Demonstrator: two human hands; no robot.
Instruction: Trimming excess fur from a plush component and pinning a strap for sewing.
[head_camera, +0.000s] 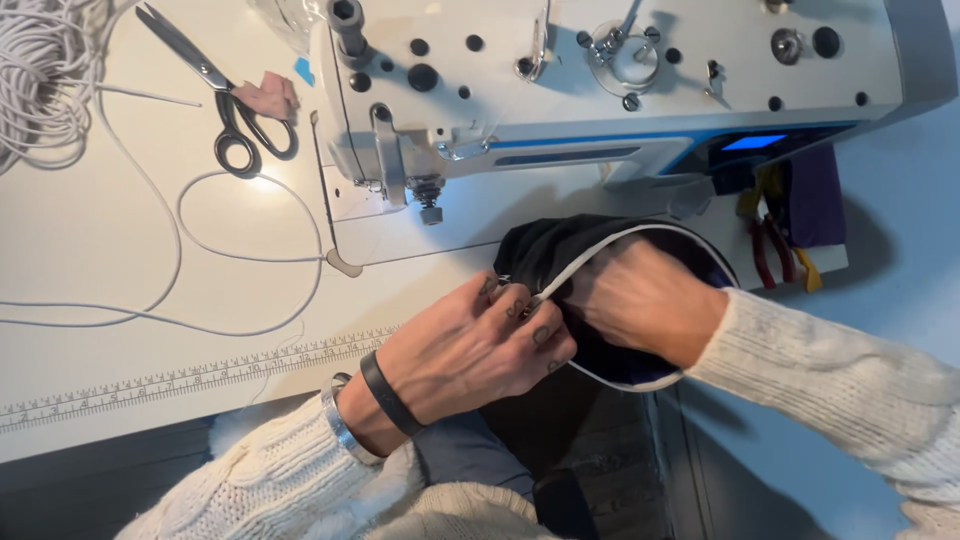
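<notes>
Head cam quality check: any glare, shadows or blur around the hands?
Head view: glare blows out the table beside the scissors; the sewing machine casts a soft shadow below its arm; the left hand is sharp, the right hand slightly soft inside the dark fabric; the blue display is overexposed.

A white worktable (110, 250) fills the left side, a printed ruler strip (190, 378) running along its front edge. A white sewing machine (600, 70) stands on it, its small blue display (752, 142) glowing. Light is bright and even.
</notes>
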